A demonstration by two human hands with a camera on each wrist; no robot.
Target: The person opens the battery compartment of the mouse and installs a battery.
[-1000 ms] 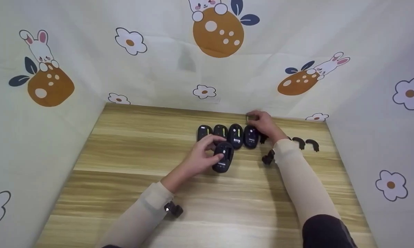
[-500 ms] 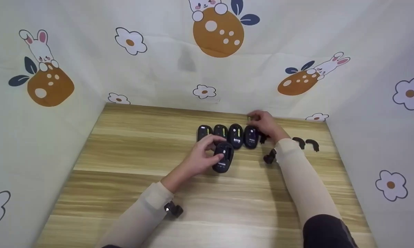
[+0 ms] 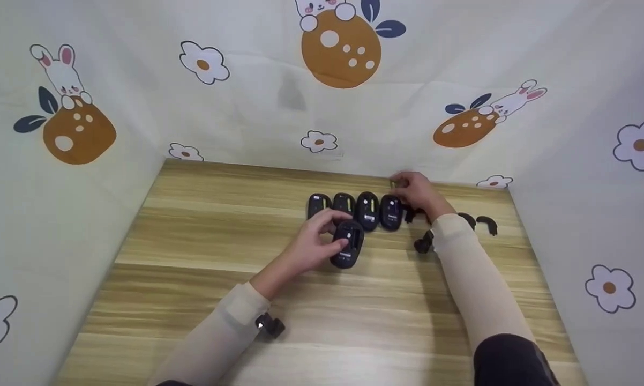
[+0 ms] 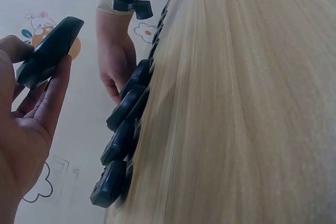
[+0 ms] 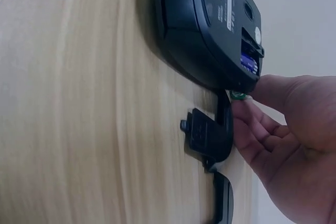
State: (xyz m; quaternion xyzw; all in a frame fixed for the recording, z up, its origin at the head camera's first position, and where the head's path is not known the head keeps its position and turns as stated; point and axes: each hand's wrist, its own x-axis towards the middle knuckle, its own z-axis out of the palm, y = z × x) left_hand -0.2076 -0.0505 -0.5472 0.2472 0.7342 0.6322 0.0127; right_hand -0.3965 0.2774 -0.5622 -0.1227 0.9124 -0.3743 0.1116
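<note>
My left hand (image 3: 314,244) grips a black computer mouse (image 3: 347,245) above the table, its underside up and its battery slot dark. In the left wrist view, that mouse (image 4: 50,51) sits between thumb and fingers. At the back of the table, my right hand (image 3: 419,190) pinches a small green battery (image 3: 392,184), mostly hidden by the fingers; only a green end (image 5: 239,96) shows in the right wrist view. Beside that hand lies an upturned mouse (image 3: 391,212) with a purple battery (image 5: 248,62) in its slot.
Several upturned mice stand in a row, with yellow-green batteries showing in those to the left, such as one mouse (image 3: 368,211). Right of the row lie several curved black battery covers (image 3: 486,225). A patterned cloth wall (image 3: 247,107) borders the wooden table (image 3: 193,214).
My right hand has shifted slightly right along the back of the table with the battery in its fingers. The left hand and its mouse have stayed in place.
</note>
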